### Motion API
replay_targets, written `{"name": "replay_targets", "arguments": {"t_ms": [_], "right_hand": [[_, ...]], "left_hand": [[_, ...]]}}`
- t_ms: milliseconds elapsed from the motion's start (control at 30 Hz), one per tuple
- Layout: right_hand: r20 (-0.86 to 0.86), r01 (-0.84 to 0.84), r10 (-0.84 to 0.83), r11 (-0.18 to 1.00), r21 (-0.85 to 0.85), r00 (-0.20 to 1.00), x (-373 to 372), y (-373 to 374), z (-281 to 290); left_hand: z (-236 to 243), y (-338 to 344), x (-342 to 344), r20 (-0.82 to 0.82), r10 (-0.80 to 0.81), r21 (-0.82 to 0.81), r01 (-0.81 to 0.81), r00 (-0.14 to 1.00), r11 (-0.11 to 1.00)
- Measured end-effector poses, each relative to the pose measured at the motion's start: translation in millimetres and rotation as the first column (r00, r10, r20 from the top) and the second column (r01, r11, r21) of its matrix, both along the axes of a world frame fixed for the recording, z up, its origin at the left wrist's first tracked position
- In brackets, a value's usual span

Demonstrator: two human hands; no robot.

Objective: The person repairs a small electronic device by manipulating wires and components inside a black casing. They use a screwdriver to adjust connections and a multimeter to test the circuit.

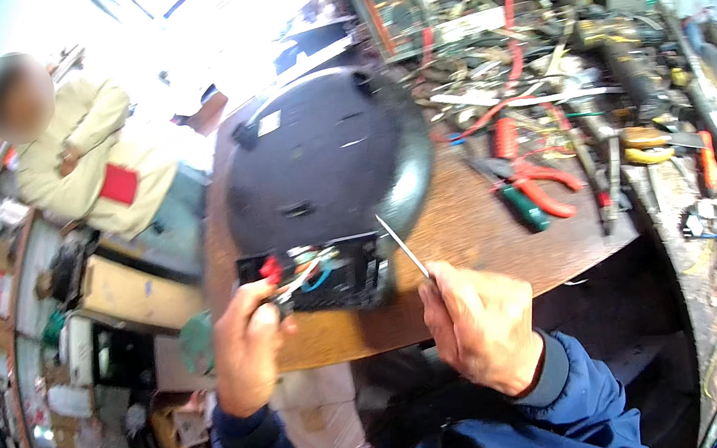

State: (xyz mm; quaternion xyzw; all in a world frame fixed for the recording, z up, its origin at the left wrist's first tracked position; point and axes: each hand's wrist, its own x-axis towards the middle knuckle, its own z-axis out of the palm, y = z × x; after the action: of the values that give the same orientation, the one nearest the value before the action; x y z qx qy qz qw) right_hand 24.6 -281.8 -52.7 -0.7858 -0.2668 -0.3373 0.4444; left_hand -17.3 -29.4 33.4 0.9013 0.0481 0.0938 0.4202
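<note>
A large round black appliance casing lies on the wooden table. At its near edge is an open black rectangular compartment with coloured wires and a red part in it. My left hand is closed at the compartment's left end, fingertips beside the red part and wires. What it pinches is blurred. My right hand is closed round a thin metal-shafted tool, whose handle is hidden in my fingers. The shaft points up and left, its tip near the casing's lower right edge.
Red-handled pliers and a green-handled tool lie right of the casing on the wooden table. Behind stands a multimeter beside heaped wires and tools. A person stands at the left, near cluttered shelves.
</note>
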Motion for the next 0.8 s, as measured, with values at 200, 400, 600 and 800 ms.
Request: {"name": "replay_targets", "arguments": {"t_ms": [200,400,600,800], "right_hand": [[0.044,0.436,-0.446,0.842,-0.317,0.894,93,-82,21],[0.054,0.483,-0.524,0.733,-0.479,0.85,136,-111,10],[0.08,0.408,-0.457,0.686,-0.603,0.886,88,-106,18],[-0.167,0.113,-0.293,0.741,-0.662,0.941,73,-129,22]], "left_hand": [[13,-2,6,-0.003,-0.144,0.065,0.144,0.99,0.987],[4,7,11,0.064,-0.195,-0.01,0.196,0.979,0.98],[-1,9,10,0.02,-0.111,-0.154,0.113,0.994,0.982],[-6,21,16,0.075,-0.233,-0.18,0.243,0.97,0.953]]}}
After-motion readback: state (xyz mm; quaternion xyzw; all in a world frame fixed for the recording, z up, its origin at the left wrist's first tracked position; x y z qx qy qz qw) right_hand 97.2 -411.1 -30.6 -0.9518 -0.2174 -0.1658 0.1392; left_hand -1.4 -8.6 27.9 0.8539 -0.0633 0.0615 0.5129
